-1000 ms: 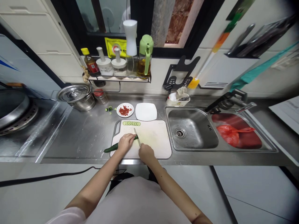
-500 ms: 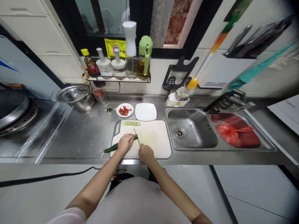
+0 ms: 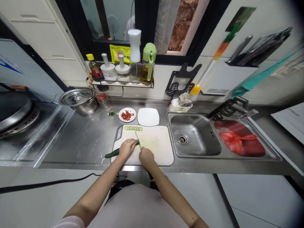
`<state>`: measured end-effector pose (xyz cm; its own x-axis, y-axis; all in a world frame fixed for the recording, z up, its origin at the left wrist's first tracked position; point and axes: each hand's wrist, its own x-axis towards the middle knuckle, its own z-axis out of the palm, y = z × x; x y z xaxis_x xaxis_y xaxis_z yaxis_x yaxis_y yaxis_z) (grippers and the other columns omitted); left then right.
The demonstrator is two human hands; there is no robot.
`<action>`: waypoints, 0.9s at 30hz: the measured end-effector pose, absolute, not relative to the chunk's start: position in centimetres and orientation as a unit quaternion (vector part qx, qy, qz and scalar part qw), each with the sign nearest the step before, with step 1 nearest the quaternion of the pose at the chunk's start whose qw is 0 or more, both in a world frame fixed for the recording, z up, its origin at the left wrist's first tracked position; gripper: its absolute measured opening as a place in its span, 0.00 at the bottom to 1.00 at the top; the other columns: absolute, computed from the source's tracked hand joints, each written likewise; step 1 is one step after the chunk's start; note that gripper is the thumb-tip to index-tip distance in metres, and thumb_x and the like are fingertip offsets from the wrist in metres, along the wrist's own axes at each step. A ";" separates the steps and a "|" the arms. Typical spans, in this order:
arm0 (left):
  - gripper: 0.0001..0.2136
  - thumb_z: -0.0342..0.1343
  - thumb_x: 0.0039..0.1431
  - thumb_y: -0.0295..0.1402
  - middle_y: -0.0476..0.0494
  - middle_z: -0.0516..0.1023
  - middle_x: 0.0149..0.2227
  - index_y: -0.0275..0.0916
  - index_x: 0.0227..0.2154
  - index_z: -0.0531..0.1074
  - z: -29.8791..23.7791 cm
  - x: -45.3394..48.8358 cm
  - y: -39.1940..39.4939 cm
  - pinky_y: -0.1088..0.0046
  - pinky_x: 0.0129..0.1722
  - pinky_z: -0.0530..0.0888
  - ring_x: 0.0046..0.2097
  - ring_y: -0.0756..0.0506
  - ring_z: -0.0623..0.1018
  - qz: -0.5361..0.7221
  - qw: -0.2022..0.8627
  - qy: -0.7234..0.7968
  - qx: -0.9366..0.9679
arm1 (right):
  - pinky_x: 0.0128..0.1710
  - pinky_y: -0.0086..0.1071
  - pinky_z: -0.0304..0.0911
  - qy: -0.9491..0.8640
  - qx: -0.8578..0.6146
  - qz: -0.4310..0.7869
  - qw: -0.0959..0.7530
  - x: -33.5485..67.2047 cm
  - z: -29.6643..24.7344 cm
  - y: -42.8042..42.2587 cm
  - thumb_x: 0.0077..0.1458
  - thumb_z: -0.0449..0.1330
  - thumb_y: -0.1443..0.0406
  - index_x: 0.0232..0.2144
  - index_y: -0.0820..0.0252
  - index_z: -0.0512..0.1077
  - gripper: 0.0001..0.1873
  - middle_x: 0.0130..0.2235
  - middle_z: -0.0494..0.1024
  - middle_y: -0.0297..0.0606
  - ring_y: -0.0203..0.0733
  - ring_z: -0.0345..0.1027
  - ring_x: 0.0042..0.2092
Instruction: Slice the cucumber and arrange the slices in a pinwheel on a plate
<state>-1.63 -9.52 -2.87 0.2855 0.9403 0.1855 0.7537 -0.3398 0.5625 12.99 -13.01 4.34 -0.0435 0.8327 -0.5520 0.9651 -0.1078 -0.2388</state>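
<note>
My left hand is closed over a dark green cucumber, which lies slantwise with one end past the cutting board's left edge. In my right hand is a knife, its blade standing at the cucumber's right end. Both hands are over the white cutting board, which has a grey rim and handle slot. A row of several pale green cucumber slices lies along the board's far left edge. My fingers hide the cucumber's middle and the knife handle.
Behind the board stand a plate of chopped red pieces and a white square plate. Green scraps lie left of them. A lidded steel pot is at the back left. The double sink is on the right, a seasoning shelf above.
The camera view has tilted up slightly, so everything sits lower in the picture. The knife has shifted a little to the left against the cucumber's end. Both hands keep their grip.
</note>
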 end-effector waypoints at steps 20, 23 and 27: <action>0.12 0.49 0.64 0.33 0.45 0.80 0.42 0.44 0.42 0.78 -2.8 -1.2 -9.4 0.68 0.47 0.73 0.45 0.46 0.77 0.259 0.214 0.551 0.764 | 0.40 0.34 0.63 0.673 0.681 -0.275 0.090 13.9 4.1 -12.5 0.60 0.46 0.71 0.45 0.66 0.71 0.17 0.44 0.79 0.50 0.48 0.73 0.47; 0.12 0.49 0.65 0.33 0.45 0.80 0.42 0.44 0.42 0.78 -2.7 -1.1 -9.3 0.68 0.47 0.72 0.45 0.46 0.77 0.254 0.220 0.557 0.759 | 0.40 0.34 0.62 0.672 0.681 -0.273 0.094 13.8 4.1 -12.4 0.61 0.46 0.70 0.45 0.65 0.71 0.16 0.43 0.79 0.49 0.48 0.73 0.47; 0.12 0.49 0.65 0.33 0.45 0.80 0.41 0.44 0.43 0.78 -2.4 -1.1 -9.3 0.68 0.47 0.72 0.45 0.45 0.77 0.250 0.229 0.561 0.756 | 0.39 0.34 0.62 0.667 0.682 -0.280 0.108 14.1 4.3 -13.3 0.61 0.47 0.70 0.46 0.64 0.71 0.16 0.43 0.79 0.50 0.48 0.74 0.46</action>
<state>-1.12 -9.26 -2.42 0.2465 0.9615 0.1213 0.7331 -0.2668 0.6256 14.10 -13.31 4.34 -0.0474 0.8489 -0.5264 0.9703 -0.0860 -0.2260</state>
